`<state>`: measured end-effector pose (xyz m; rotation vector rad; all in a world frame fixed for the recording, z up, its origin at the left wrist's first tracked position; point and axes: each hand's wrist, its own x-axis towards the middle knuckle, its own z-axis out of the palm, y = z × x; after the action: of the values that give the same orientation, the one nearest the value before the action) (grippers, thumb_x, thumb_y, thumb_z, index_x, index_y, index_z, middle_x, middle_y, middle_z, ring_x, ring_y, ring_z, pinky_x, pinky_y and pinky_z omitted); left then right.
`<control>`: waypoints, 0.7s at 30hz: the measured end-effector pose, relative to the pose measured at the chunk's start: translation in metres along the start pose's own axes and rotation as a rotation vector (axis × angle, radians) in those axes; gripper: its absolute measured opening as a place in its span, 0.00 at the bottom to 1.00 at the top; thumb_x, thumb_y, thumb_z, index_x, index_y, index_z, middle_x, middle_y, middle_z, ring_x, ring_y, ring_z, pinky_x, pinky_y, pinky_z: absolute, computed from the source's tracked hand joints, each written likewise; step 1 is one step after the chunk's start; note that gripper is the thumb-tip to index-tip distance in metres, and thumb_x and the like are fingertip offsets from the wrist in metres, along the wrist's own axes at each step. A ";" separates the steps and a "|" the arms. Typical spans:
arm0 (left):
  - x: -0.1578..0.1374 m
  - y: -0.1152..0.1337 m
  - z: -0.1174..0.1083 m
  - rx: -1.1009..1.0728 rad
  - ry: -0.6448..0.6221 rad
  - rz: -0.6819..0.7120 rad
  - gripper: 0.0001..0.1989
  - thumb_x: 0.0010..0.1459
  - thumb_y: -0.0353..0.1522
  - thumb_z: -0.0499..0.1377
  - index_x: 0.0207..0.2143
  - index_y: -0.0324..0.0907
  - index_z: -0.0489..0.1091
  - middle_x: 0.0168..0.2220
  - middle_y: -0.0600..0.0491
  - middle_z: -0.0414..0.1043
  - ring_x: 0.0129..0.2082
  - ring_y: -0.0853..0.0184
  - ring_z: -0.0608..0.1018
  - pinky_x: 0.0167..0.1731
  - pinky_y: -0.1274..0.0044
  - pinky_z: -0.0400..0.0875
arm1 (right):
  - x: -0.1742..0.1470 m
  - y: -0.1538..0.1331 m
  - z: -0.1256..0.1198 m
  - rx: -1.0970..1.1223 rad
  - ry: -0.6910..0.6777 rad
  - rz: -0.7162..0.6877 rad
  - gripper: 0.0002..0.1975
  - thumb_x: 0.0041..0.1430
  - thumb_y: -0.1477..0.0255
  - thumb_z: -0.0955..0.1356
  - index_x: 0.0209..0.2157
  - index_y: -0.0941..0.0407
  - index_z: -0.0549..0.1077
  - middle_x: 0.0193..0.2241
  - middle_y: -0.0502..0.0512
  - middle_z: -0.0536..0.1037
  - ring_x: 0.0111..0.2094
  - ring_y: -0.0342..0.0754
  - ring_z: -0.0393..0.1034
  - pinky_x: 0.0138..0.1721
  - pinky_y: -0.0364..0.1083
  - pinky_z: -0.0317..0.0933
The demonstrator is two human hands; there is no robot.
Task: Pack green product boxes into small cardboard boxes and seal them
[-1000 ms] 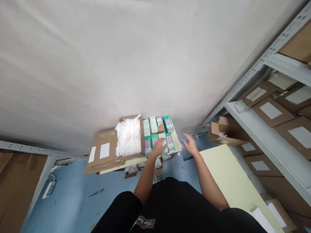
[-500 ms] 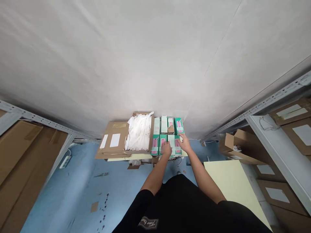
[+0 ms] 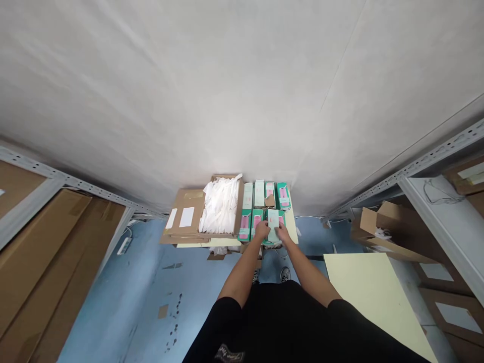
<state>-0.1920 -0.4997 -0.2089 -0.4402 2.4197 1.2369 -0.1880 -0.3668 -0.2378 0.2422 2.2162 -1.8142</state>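
Note:
A pale green carton (image 3: 273, 220) is held between my two hands, above the front right part of a group of small boxes. On its left side, my left hand (image 3: 261, 230) has its fingers closed against it. From the right, my right hand (image 3: 283, 233) grips the opposite side. Green boxes with pink pictures stand around it: one box (image 3: 244, 225) at the front left, another (image 3: 283, 195) at the back right. Behind the hands is a box with a torn brown flap (image 3: 269, 200). The carton partly covers the boxes under it.
Left of the boxes, an open cardboard box (image 3: 221, 206) holds many white strips, beside a flat carton (image 3: 186, 214). A pale yellow tabletop (image 3: 363, 282) is at lower right. Metal shelves (image 3: 419, 201) with cartons flank both sides, and a wall stands behind.
My right hand has come down and left from the right-hand boxes. The pale green carton now sits between both hands, over the front boxes. The view has shifted slightly.

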 end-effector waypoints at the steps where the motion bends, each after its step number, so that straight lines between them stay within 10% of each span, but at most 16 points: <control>1: -0.002 -0.001 -0.001 -0.046 0.003 0.022 0.21 0.50 0.19 0.61 0.48 0.35 0.79 0.46 0.42 0.83 0.48 0.59 0.84 0.51 0.70 0.76 | -0.001 0.000 0.000 0.036 0.027 0.061 0.24 0.47 0.69 0.66 0.48 0.55 0.78 0.36 0.55 0.85 0.37 0.54 0.79 0.43 0.52 0.74; 14: -0.019 0.015 -0.028 -0.575 0.047 0.234 0.34 0.50 0.21 0.64 0.61 0.42 0.74 0.61 0.46 0.75 0.52 0.59 0.82 0.55 0.65 0.78 | -0.016 -0.046 -0.025 0.101 0.143 -0.093 0.36 0.45 0.67 0.70 0.60 0.51 0.71 0.49 0.58 0.81 0.40 0.52 0.78 0.42 0.53 0.74; 21: -0.021 0.041 -0.030 -0.622 -0.165 0.349 0.34 0.50 0.26 0.67 0.62 0.44 0.74 0.59 0.47 0.77 0.56 0.55 0.80 0.56 0.58 0.76 | -0.053 -0.058 -0.045 0.171 0.320 -0.198 0.37 0.49 0.66 0.71 0.63 0.51 0.70 0.55 0.61 0.78 0.49 0.55 0.76 0.51 0.56 0.72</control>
<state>-0.1977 -0.4991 -0.1537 -0.0654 1.9869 2.0938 -0.1594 -0.3325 -0.1589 0.3833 2.3646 -2.2115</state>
